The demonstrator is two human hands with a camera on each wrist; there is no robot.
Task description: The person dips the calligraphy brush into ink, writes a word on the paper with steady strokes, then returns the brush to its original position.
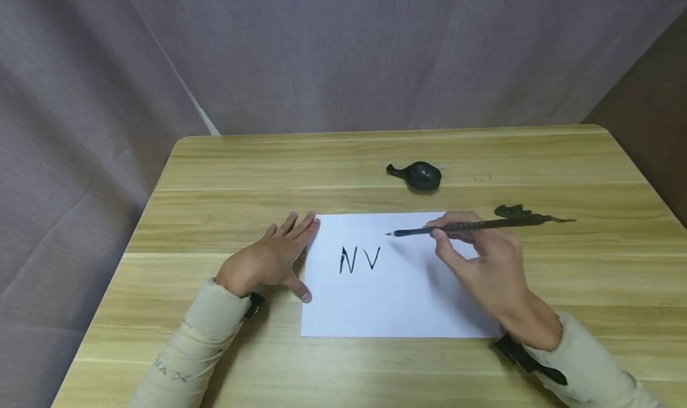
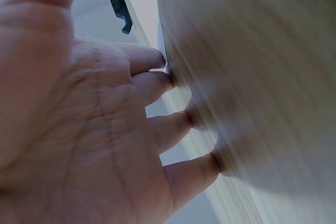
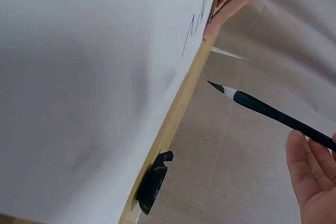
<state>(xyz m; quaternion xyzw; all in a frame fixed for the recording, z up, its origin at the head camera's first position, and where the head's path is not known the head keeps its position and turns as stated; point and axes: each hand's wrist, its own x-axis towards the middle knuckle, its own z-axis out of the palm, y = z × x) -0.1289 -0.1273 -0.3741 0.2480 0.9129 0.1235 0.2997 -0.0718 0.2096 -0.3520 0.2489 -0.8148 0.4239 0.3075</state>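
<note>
My right hand [image 1: 491,265] pinches a dark writing brush [image 1: 467,225] between thumb and fingers, held nearly level above the paper. Its inked tip, with a white band behind it, stands off the sheet in the right wrist view, where the brush [image 3: 273,113] points up and left. The white paper [image 1: 376,312] bears the black letters N and V. At the sheet's left edge my left hand [image 1: 274,256] is spread, its fingertips resting at the edge and on the table. In the left wrist view the fingers [image 2: 189,179] are extended, fingertips touching the wood.
A black gourd-shaped ink dish [image 1: 421,176] stands on the wooden table [image 1: 257,175] behind the paper. Right of it lies a small dark brush rest [image 1: 512,211], partly overlapped by the brush in the head view. A grey curtain [image 1: 343,50] hangs along the table's far edge.
</note>
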